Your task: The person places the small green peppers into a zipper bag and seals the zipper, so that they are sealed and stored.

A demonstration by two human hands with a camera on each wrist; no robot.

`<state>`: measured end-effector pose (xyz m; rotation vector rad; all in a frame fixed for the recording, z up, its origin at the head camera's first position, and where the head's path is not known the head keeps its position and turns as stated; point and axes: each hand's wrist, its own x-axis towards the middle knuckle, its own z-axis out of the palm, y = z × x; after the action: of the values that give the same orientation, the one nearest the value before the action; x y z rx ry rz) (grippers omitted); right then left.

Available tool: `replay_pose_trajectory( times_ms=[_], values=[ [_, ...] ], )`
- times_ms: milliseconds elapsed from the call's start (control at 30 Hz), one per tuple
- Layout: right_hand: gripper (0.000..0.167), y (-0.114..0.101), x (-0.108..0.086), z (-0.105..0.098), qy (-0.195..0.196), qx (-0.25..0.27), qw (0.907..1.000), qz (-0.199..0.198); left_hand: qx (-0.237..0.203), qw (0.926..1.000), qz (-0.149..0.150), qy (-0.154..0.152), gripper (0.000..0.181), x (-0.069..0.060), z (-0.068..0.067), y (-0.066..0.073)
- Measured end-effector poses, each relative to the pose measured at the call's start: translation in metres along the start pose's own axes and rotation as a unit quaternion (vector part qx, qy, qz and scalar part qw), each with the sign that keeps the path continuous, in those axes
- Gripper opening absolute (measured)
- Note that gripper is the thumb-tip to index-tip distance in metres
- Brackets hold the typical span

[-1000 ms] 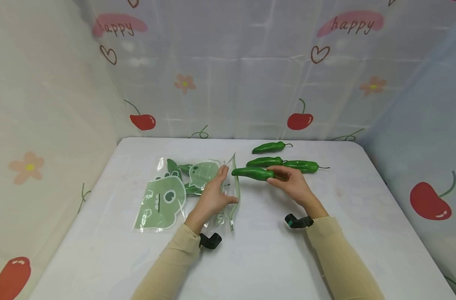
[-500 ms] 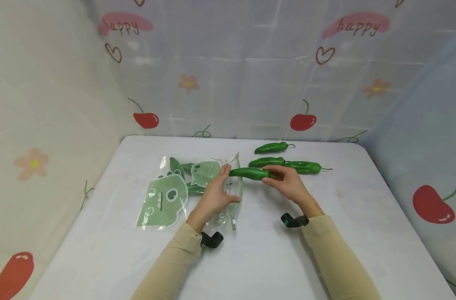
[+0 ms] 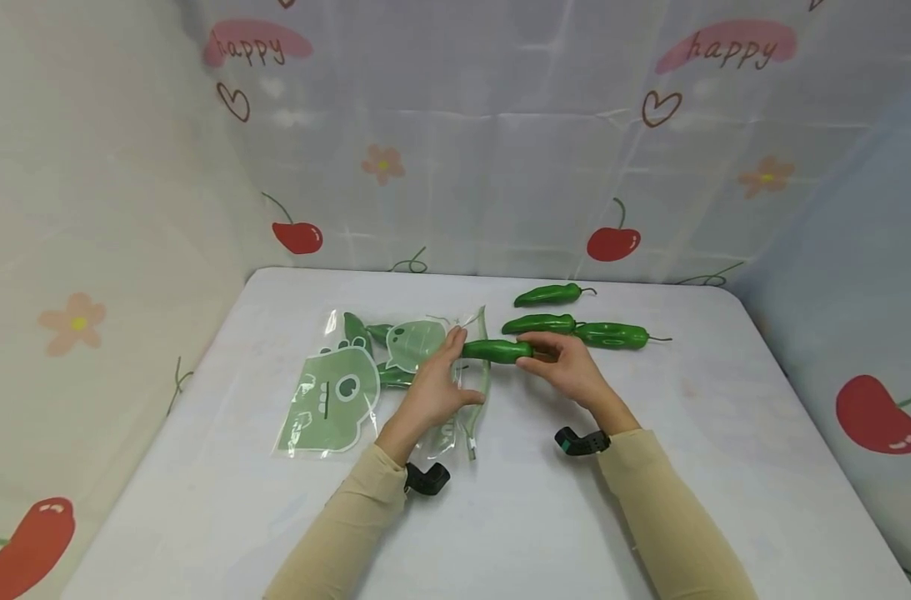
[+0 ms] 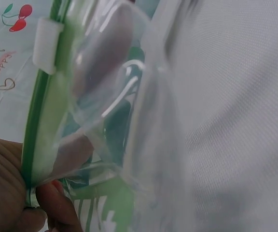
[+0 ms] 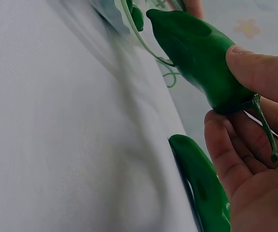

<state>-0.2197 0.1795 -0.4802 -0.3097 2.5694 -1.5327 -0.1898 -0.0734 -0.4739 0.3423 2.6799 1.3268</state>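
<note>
A clear zip bag (image 3: 323, 408) with green cartoon prints lies left of the table's middle, its open mouth facing right. Several green peppers (image 3: 356, 327) show through its plastic. My left hand (image 3: 428, 387) holds the bag's mouth; in the left wrist view its fingers (image 4: 59, 205) pinch the green zip edge below the white slider (image 4: 46, 46). With thumb and fingers, my right hand (image 3: 568, 371) grips a green chili pepper (image 5: 197, 58) by its stem end. The pepper's tip points left into the bag's mouth and is partly hidden behind my left fingers.
Two green peppers, a left one (image 3: 538, 323) and a right one (image 3: 613, 335), lie end to end behind my right hand. Another pepper (image 3: 548, 294) lies farther back. The white table (image 3: 515, 525) meets a printed curtain (image 3: 455, 192) at its far edge.
My right hand has moved left with the pepper, bringing its tip from outside the bag to its mouth, behind my left fingers. The left hand keeps its place on the bag.
</note>
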Motion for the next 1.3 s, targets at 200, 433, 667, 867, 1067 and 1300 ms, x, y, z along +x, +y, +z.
replay_pose_trajectory(
  times_ms=[200,433,667,867,1067,1300],
  values=[
    [0.047,0.002,0.004,0.007,-0.008,0.003,0.9999,-0.01,0.003,1.0,0.005,-0.001,0.113,0.0,0.001,-0.002],
    [0.047,0.007,0.01,0.014,-0.016,0.016,0.9996,-0.017,0.0,1.0,0.001,-0.001,0.113,-0.001,0.0,0.0],
    [0.046,0.006,0.014,0.022,-0.014,0.028,0.9988,-0.038,0.01,0.9999,0.005,-0.006,0.114,-0.002,-0.001,-0.001],
    [0.044,0.005,0.018,0.031,-0.006,0.018,0.999,-0.04,0.007,0.9999,0.01,-0.002,0.114,0.0,-0.001,-0.001],
    [0.042,0.003,0.021,0.035,0.0,0.023,0.9996,-0.014,0.011,0.9999,0.011,-0.001,0.114,0.0,-0.001,0.001],
    [0.045,0.0,0.021,0.036,-0.004,0.051,0.9986,0.012,0.012,0.9999,0.005,-0.002,0.113,0.0,0.0,-0.001]
  ],
)
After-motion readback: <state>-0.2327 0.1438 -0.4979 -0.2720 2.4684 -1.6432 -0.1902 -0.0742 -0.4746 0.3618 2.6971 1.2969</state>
